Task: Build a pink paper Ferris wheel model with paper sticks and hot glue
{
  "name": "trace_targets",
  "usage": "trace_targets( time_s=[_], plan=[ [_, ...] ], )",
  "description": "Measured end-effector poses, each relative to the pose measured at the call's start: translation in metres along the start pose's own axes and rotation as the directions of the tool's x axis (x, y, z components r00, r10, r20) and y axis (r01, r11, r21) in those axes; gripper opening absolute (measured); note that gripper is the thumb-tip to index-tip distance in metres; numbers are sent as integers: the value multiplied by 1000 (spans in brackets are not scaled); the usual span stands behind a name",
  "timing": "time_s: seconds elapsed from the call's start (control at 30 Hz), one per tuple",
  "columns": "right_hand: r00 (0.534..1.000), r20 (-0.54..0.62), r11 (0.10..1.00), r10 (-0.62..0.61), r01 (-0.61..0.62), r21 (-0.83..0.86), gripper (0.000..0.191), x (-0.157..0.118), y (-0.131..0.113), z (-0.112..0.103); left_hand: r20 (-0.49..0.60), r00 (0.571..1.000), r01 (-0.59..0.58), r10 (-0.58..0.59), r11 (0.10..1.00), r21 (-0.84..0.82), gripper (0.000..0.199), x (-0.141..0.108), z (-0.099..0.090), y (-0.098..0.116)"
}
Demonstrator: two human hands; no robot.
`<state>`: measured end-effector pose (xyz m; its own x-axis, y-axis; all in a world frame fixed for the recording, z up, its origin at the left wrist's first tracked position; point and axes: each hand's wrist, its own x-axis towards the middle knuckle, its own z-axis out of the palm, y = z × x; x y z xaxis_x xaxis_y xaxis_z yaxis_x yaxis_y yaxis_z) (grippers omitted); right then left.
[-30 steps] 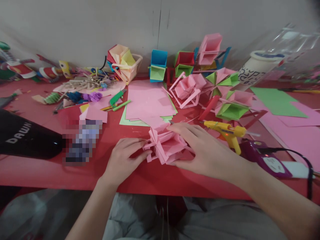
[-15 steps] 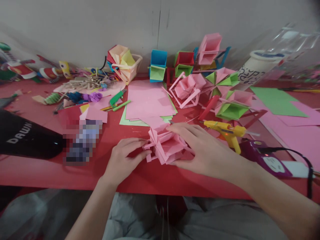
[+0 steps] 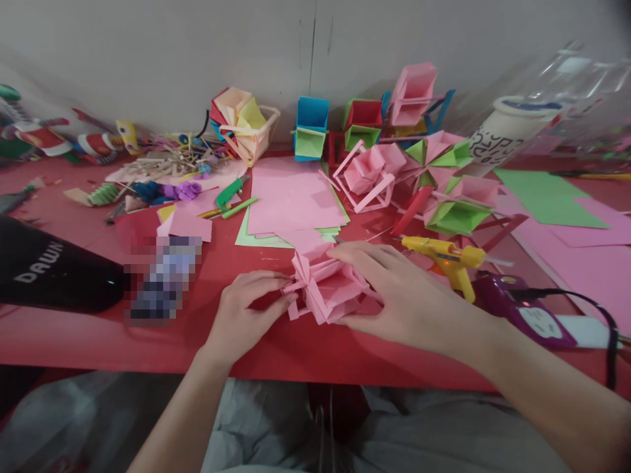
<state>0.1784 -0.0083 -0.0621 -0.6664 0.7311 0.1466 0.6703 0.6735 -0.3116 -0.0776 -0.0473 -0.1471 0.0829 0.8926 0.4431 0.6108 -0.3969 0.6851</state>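
One pink folded-paper model [image 3: 338,292] is held near the middle of the front edge of the counter [image 3: 305,358]. Left hand [image 3: 249,312]: thumb and fingers pinch its left end. Right hand [image 3: 404,295]: fingers on its far side, thumb on the near side, grasping. Stacked sheets [image 3: 296,194] lie behind it; yellow glue gun [image 3: 444,256], beyond right hand, farther from that edge.

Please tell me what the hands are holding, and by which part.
A pink paper model: left hand at its left end, right hand around its right side.
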Motion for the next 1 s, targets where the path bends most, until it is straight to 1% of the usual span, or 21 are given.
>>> trace_targets(
  time_s=[0.23,0.53,0.73,1.0],
  plan=[
    [1000,-2,999,-28,28,-17,65,0,1,-1,-4,1000,-9,9,1000,9,13,-1,0,-1],
    [1000,8,1000,-13,13,-1,64,0,2,0,14,999,-38,38,998,46,17,-1,-1,-6],
    [999,13,999,-46,46,-8,66,0,3,0,5,998,-58,58,997,47,21,-3,0,-6],
    [999,24,999,-43,43,-6,66,1,2,-1,-6,998,-62,62,996,57,18,-3,0,-6]
  ],
)
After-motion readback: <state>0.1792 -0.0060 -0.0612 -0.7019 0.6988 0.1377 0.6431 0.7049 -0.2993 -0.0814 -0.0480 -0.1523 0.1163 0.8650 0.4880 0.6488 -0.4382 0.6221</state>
